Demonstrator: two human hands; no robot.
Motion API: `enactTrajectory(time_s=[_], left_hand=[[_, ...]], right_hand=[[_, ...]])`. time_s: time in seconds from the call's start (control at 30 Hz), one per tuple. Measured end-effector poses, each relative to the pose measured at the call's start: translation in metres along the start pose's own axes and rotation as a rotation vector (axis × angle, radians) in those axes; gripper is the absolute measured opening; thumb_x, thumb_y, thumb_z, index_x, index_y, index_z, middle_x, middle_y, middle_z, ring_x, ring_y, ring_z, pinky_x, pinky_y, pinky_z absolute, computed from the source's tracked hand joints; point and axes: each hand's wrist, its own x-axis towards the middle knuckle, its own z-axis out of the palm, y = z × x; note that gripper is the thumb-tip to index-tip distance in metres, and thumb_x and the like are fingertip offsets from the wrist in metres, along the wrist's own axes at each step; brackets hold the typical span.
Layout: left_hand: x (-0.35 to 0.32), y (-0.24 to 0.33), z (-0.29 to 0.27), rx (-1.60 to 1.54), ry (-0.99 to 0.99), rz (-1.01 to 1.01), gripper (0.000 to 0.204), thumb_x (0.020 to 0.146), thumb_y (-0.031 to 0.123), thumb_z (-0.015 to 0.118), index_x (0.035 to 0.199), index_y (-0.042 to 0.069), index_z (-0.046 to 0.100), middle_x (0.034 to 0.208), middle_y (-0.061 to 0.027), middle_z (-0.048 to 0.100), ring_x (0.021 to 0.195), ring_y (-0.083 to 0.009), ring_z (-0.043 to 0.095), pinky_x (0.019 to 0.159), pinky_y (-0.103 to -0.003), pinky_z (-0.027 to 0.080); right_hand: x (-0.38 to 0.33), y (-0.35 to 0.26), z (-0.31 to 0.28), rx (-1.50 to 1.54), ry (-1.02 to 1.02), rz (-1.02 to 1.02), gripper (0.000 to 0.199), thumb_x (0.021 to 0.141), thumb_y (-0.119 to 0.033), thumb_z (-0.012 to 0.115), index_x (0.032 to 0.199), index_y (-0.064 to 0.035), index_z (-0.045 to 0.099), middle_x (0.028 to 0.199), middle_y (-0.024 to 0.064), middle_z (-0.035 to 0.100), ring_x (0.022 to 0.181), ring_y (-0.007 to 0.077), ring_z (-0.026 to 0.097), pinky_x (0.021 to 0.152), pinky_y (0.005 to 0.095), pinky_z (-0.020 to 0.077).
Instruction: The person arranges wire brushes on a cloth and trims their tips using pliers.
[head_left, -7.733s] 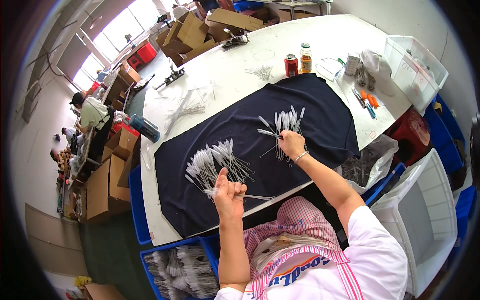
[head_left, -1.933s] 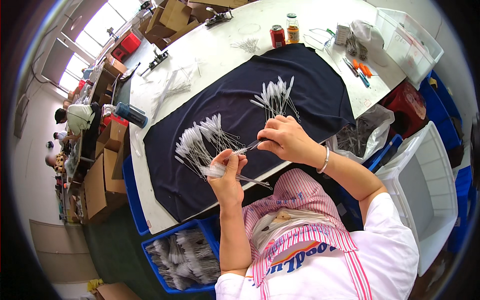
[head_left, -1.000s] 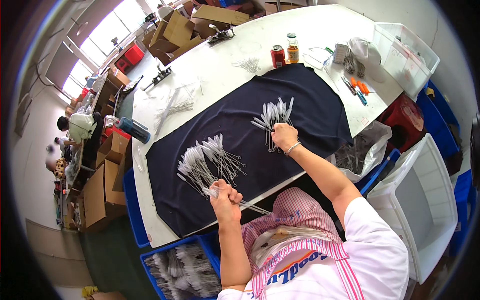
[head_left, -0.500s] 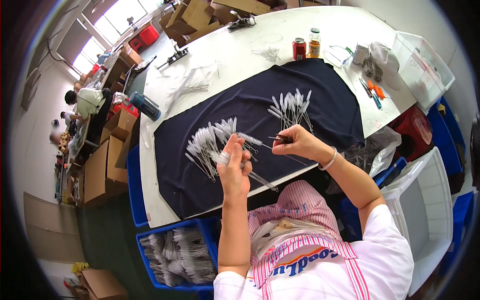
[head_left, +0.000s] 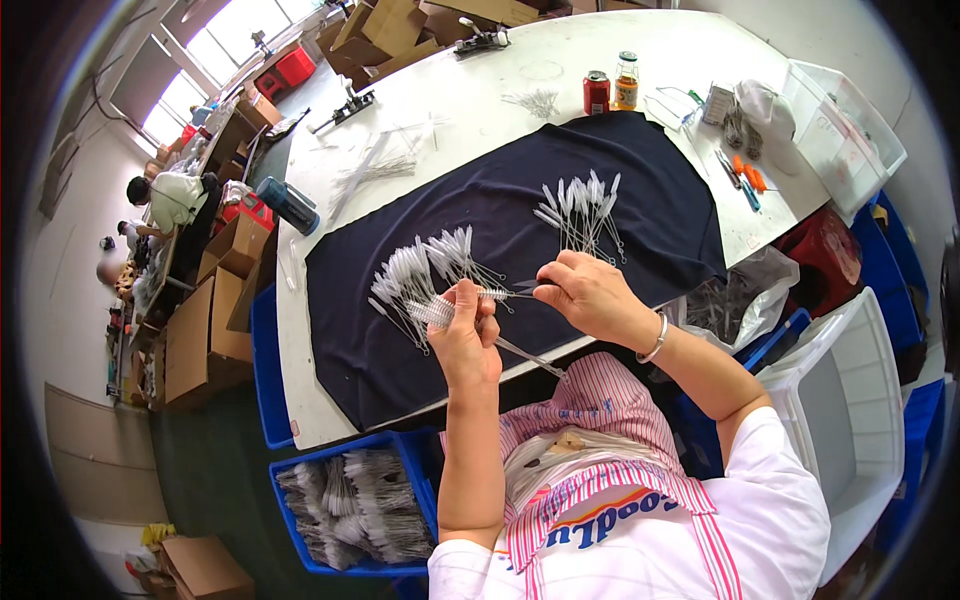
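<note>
My left hand is closed around several wire brushes with white bristles. Their bare wire stems stick out below the hand, toward my lap. Between thumb and finger, one brush points right. My right hand grips a small pair of dark-handled snips, mostly hidden by the fingers. Its pointed tips are at that brush's wire; whether they touch it, I cannot tell. Beyond my left hand, a pile of brushes lies on the dark cloth. A smaller pile lies beyond my right hand.
A red can and a glass bottle stand at the table's far side. At right are orange-handled tools and a white bin. A blue crate of brushes sits lower left; a blue bottle lies at the left edge.
My right hand has turned over and come slightly left, bringing the snips' tips to the brush's wire. My left hand has shifted a little, and its brush now points more level.
</note>
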Motion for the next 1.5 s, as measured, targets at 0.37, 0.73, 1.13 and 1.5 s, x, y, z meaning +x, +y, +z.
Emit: enactTrajectory(time_s=[0.37, 0.73, 1.13, 1.5], left_hand=[[0.0, -0.001, -0.003, 0.027, 0.239, 0.072, 0.015, 0.082, 0.012, 0.062, 0.076, 0.005, 0.05, 0.058, -0.0037, 0.052, 0.041, -0.0042, 0.043, 0.033, -0.015, 0.023], [0.001, 0.003, 0.002, 0.064, 0.203, 0.166, 0.014, 0.083, 0.011, 0.061, 0.077, 0.002, 0.052, 0.058, -0.0019, 0.051, 0.043, -0.0034, 0.042, 0.034, -0.015, 0.025], [0.005, -0.001, 0.032, -0.019, 0.062, -0.039, 0.016, 0.082, 0.012, 0.062, 0.076, 0.006, 0.049, 0.058, -0.0018, 0.051, 0.043, -0.0043, 0.044, 0.033, -0.015, 0.025], [-0.003, -0.018, 0.033, -0.093, -0.018, -0.058, 0.015, 0.084, 0.013, 0.06, 0.08, 0.003, 0.049, 0.063, -0.0025, 0.049, 0.05, -0.0061, 0.046, 0.035, -0.015, 0.024]], right_hand=[[0.022, 0.135, 0.069, -0.284, 0.149, 0.503, 0.032, 0.078, -0.033, 0.061, 0.09, -0.0037, 0.058, 0.089, 0.0141, 0.061, 0.078, 0.0296, 0.061, 0.067, 0.0374, 0.0475], [0.015, 0.137, 0.068, -0.271, 0.123, 0.499, 0.029, 0.079, -0.034, 0.059, 0.082, -0.0048, 0.059, 0.081, 0.0152, 0.061, 0.077, 0.0321, 0.061, 0.064, 0.0399, 0.0469], [0.015, 0.044, -0.03, 0.484, -0.095, 0.131, 0.026, 0.089, -0.029, 0.049, 0.092, -0.0054, 0.059, 0.08, 0.0027, 0.053, 0.075, 0.0134, 0.052, 0.069, 0.0244, 0.0419], [-0.007, 0.016, -0.02, -0.047, 0.083, -0.01, 0.023, 0.081, -0.03, 0.057, 0.082, -0.0074, 0.062, 0.075, 0.0091, 0.056, 0.072, 0.0269, 0.056, 0.063, 0.0369, 0.043]])
